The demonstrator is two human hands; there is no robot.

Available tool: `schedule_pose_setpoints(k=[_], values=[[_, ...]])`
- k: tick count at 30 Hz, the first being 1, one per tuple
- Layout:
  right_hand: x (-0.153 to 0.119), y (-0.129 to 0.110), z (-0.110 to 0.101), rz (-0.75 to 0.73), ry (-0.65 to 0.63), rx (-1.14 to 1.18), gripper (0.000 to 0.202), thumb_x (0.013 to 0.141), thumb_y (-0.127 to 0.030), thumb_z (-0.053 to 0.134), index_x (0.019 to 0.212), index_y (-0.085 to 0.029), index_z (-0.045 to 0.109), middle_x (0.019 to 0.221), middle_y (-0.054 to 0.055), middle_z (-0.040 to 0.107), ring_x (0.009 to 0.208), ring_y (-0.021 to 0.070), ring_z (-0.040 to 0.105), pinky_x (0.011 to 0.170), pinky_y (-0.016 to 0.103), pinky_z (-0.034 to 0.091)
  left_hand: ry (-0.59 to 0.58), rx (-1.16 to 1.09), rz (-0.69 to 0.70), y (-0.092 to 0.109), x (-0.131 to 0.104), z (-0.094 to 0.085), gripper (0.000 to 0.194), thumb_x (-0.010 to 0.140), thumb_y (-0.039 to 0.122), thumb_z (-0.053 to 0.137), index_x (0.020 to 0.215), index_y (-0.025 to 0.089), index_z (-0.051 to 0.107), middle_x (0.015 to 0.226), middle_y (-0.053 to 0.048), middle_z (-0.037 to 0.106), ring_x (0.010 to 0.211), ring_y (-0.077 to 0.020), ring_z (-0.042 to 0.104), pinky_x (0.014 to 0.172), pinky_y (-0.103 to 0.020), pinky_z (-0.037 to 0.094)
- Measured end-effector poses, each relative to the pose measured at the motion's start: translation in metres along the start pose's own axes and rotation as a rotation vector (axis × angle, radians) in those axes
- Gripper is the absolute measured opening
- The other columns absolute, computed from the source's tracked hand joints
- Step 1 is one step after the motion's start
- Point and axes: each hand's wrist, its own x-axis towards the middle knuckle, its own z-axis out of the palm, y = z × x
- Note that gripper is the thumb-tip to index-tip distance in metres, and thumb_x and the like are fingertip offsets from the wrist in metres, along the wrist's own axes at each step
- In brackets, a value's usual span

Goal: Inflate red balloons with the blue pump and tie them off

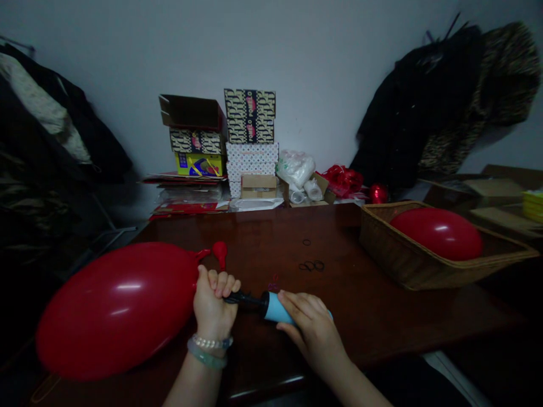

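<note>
"Bracelets [207, 349] circled your left wrist. What did your hands hold?"

"Your left hand [215, 299] was clenched on the black end of the blue pump [276, 308], and your right hand [311, 328] grasped its barrel."

"And the big red balloon [119, 311]?"

"It was at your left, just beside that left hand; I couldn't tell whether they touched. A small limp balloon [220, 253] lay past it."

"Farther off?"

"Black bands [312, 265] lay on the table [271, 237], and a wicker basket [394, 257] at right held another red balloon [439, 234]. Boxes [250, 116] were stacked beyond."
</note>
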Motion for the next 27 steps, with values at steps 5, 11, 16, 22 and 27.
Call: schedule_pose_setpoints(k=[5,11,16,22,27], values=[[-0.001,0.01,-0.004,0.01,-0.01,-0.009,0.05,0.087,-0.034,0.061,0.134,-0.025,0.048,0.122,0.007,0.063,0.105,0.0222,0.058,0.088,0.039,0.049,0.014,-0.02,0.023,0.002,0.012,-0.008,0.051,0.086,0.041,0.056,0.054,0.019,0.023,0.038,0.008,0.023,0.034,-0.006,0.024,0.041,-0.022,0.026],[-0.004,0.008,-0.004,0.013,0.013,-0.031,0.047,0.087,-0.031,0.061,0.132,-0.023,0.051,0.121,0.008,0.063,0.104,0.023,0.058,0.087,0.039,0.049,0.024,-0.031,-0.017,-0.006,0.006,-0.006,0.05,0.087,0.04,0.055,0.054,0.019,0.023,0.039,0.008,0.023,0.034,-0.0058,0.025,0.041,-0.022,0.026],[-0.007,-0.002,0.005,0.007,0.035,-0.044,0.047,0.087,-0.032,0.06,0.132,-0.024,0.05,0.119,0.008,0.064,0.103,0.0235,0.058,0.086,0.04,0.049,0.02,-0.036,-0.042,-0.014,-0.001,-0.011,0.051,0.085,0.041,0.057,0.054,0.019,0.023,0.039,0.008,0.023,0.034,-0.0057,0.025,0.041,-0.022,0.026],[-0.008,-0.01,0.017,0.022,0.042,-0.023,0.047,0.087,-0.032,0.06,0.132,-0.023,0.05,0.119,0.009,0.064,0.101,0.0242,0.059,0.087,0.041,0.049,0.01,-0.021,-0.075,-0.023,-0.006,-0.015,0.049,0.084,0.038,0.06,0.054,0.019,0.026,0.039,0.009,0.024,0.035,-0.0058,0.025,0.043,-0.022,0.028],[-0.003,-0.011,0.016,0.008,0.037,-0.029,0.049,0.085,-0.03,0.063,0.132,-0.022,0.05,0.118,0.008,0.064,0.101,0.0231,0.059,0.086,0.039,0.05,0.01,0.01,-0.059,-0.02,-0.005,-0.009,0.049,0.083,0.041,0.06,0.054,0.019,0.027,0.039,0.009,0.023,0.034,-0.0057,0.025,0.042,-0.022,0.028]])
